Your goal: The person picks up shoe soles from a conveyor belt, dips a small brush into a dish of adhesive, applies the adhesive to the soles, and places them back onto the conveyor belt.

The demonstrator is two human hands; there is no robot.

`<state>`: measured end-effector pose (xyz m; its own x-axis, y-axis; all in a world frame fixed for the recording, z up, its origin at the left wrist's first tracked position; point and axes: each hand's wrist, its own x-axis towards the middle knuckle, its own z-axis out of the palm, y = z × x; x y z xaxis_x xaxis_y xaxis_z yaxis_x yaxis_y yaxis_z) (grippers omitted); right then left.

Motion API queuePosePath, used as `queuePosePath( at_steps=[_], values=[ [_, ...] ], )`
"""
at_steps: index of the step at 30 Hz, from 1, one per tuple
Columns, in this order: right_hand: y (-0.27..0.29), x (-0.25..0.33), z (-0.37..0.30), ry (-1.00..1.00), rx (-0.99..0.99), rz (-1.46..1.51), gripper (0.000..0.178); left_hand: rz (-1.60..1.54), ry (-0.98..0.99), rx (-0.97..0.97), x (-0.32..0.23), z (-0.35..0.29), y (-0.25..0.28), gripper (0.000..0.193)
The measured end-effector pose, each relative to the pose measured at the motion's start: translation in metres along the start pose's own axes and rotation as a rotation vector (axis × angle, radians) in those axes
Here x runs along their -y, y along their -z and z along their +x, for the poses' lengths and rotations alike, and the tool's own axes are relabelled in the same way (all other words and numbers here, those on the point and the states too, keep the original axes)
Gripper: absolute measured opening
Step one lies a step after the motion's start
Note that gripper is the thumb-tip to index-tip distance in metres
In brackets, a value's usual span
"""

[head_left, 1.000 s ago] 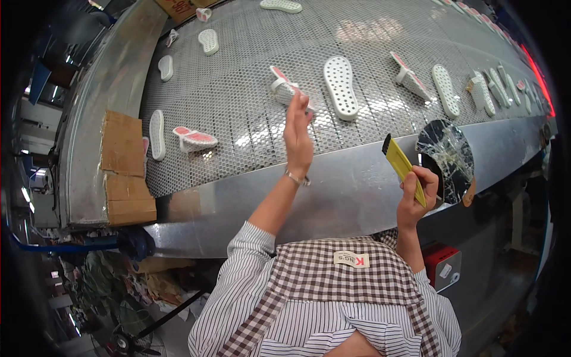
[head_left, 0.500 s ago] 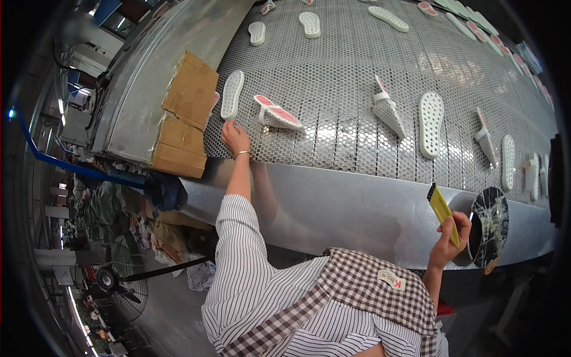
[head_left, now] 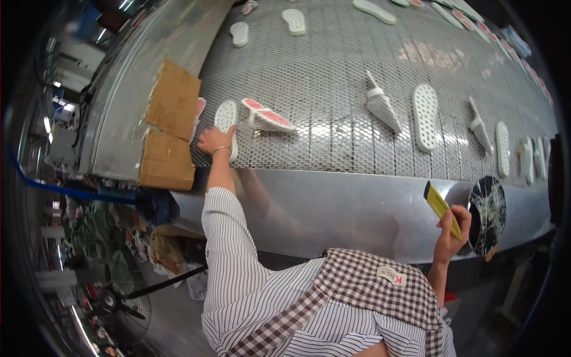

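Grey metal mesh belt [head_left: 321,65] spreads across the upper part of my view, with a smooth metal ledge [head_left: 333,205] along its near side. Between ten and eleven o'clock from the centre, a white sole [head_left: 226,113] with many small holes lies flat on the mesh, its long axis close to twelve and six. I judge it light and springy, rather firm, not fragile, perhaps a little slippery if its surface is smooth. For a sure hold I would take it by both side edges at the narrow middle.

My left hand [head_left: 214,141] lies over its lower part, thumb across the sole; whether the fingers close on it, I cannot tell. At three o'clock from it, just beside, is a pink-and-white slipper [head_left: 270,116]; its strap looks soft, so I would trust the edges more. At nine o'clock a cardboard sheet [head_left: 169,113] stands near.

Well apart from the left, my right hand [head_left: 454,225] is clamped on a yellow brush [head_left: 439,205], dark bristles toward eleven o'clock. At three o'clock from this brush is a round black container [head_left: 480,238], its face crossed by pale shiny strands. What is inside, I cannot tell.
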<state>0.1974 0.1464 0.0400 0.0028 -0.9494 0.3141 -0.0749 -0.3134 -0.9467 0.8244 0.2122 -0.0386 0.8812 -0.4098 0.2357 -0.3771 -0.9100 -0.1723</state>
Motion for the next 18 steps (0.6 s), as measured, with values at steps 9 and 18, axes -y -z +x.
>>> queuePosePath(
  at_steps=[9, 18],
  values=[
    [0.118, -0.015, 0.019, 0.013, -0.435, -0.119, 0.010, -0.423, -0.028, 0.042, 0.014, 0.008, -0.015, 0.086],
    [0.185, -0.029, 0.011, -0.192, -0.415, -0.375, 0.009, -1.775, 0.144, 0.550, -0.032, -0.134, 0.103, 0.053]
  ],
)
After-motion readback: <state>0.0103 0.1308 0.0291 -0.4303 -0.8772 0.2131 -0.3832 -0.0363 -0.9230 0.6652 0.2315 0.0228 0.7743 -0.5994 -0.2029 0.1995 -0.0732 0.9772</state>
